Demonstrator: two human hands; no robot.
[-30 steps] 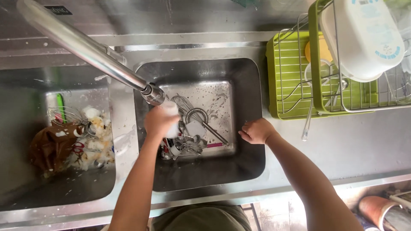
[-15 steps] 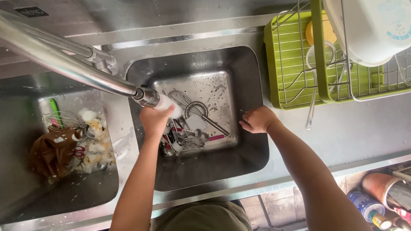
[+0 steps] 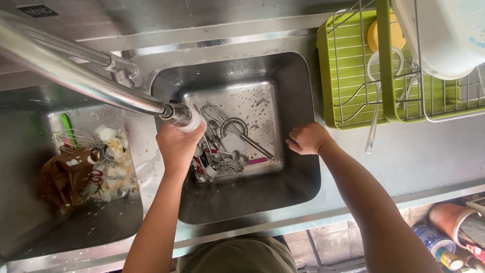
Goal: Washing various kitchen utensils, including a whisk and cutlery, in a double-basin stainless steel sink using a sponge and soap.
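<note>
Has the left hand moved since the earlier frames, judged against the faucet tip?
Yes. The left hand has risen from below the faucet tip to grip it.

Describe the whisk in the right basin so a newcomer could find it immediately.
Start at the right stainless steel sink basin, under the long chrome faucet spout. In the pile of utensils on its floor, the metal wire balloon whisk lies at the back, the only looped-wire cage there.

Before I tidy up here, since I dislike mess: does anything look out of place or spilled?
Yes. The left basin holds a heap of food scraps and a crumpled brown bag, with suds smeared across the divider between the basins.
</note>
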